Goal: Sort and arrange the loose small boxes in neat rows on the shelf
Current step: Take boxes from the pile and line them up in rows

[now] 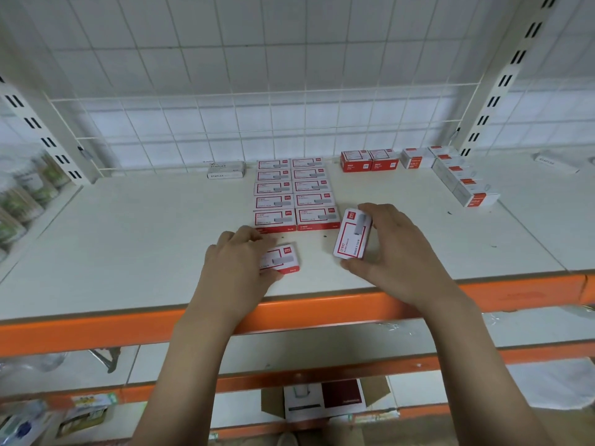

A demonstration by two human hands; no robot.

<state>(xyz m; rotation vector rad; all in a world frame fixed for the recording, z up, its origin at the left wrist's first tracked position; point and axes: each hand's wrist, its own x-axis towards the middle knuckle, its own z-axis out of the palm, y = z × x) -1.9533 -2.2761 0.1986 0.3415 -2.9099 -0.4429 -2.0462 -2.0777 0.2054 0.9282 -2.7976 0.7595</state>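
Item: small red-and-white box [283, 257], lying flat on the white shelf [128, 246], long axis running left to right, its red logo corner turned away from the person; the left hand [238, 265] gripped it, fingers curled over its left end, thumb tip at its near edge. Item: second small box [352, 235], held clear of flat and tipped on its side, long axis running away from the person with the logo end farthest; the right hand [394, 249] clasped it, fingertips on its far end and thumb against its near end. Just beyond the fingertips of both hands stood the sorted block of boxes [294, 194], two columns of five, each box lying flat with its long axis left to right, rows touching. Beyond the left fingertips, at the wire mesh back [225, 123], a grey staples box [225, 170] lay with its long axis left to right. Beyond and to the right of the right fingers: two red boxes [368, 160] side by side, then a slanting line of boxes [460, 178]. Below the wrists ran the orange shelf edge [80, 329].
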